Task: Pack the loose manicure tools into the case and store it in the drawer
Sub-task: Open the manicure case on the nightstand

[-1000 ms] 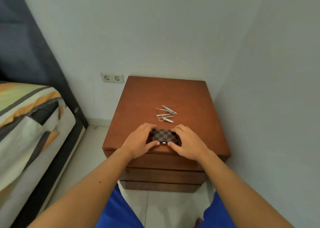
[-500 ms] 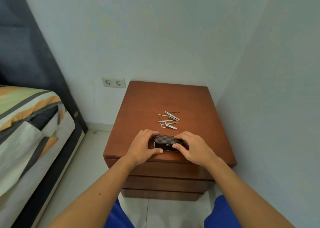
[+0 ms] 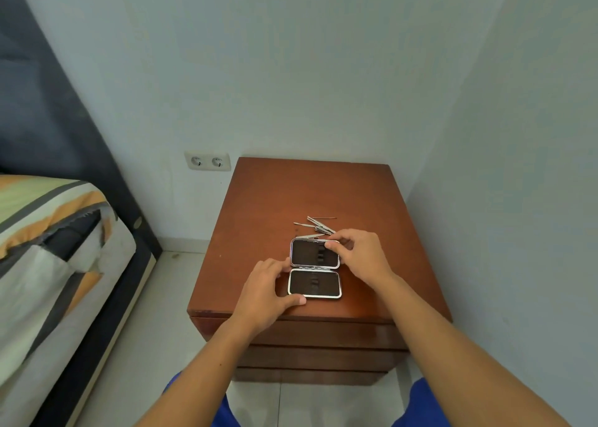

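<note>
Bed [image 3: 48, 232] with striped orange, grey and green bedding lies well to the left of the left hand, against a dark headboard [image 3: 48, 119]. Double wall socket [image 3: 207, 161] sits on the wall, up and left of both hands.

Left hand [image 3: 265, 294]: fingers loosely spread, curled along the left edge of the manicure case [image 3: 314, 268]. Fingertips touch the case near its hinge; thumb lies at the near-left corner of the lower half. Not clamped; a light bracing contact.

Manicure case: open flat on the wooden bench [image 3: 259, 200], between the two hands, near the front edge. Two metal-rimmed halves, dark lining with elastic loops showing in both. No tool seen inside.

Right hand [image 3: 359, 258]: fingers pinched on the far-right rim of the upper half of the case, thumb and forefinger together on the metal edge.

Loose manicure tools [image 3: 317, 226]: small pile of thin metal pieces on the bench, just beyond the case and just beyond-left of the right hand's fingertips. Individual tools too small to tell apart.

Drawer fronts [image 3: 317, 336] below both hands appear closed.
</note>
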`<state>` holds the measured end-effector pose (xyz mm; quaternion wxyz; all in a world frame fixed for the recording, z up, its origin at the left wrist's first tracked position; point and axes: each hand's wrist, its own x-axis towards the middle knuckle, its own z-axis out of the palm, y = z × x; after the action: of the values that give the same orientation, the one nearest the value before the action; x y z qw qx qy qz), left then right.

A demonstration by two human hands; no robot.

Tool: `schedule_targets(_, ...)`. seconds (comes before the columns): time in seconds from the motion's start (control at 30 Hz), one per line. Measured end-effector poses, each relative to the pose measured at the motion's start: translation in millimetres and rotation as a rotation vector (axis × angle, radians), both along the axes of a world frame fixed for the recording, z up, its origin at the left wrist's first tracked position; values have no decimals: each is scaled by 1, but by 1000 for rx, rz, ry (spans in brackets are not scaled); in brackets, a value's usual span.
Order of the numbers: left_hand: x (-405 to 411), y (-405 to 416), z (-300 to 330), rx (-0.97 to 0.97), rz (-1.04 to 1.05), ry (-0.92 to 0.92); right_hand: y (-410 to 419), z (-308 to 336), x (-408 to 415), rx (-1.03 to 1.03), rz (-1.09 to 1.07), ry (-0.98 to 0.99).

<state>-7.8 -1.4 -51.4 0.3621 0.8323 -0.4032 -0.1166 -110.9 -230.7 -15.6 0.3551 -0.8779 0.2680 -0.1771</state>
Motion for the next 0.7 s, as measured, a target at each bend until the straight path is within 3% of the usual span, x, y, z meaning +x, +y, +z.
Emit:
schedule_targets(0.3,19,15,10,41,-132,-95,-2,-3,-30,22,-16,81)
schedule_targets(0.53,40,14,13,106,-252,-290,28,-13,-80,43,22,73)
schedule_targets(0.7,40,11,11,96,-258,-239,48,-20,-100,89,3,47)
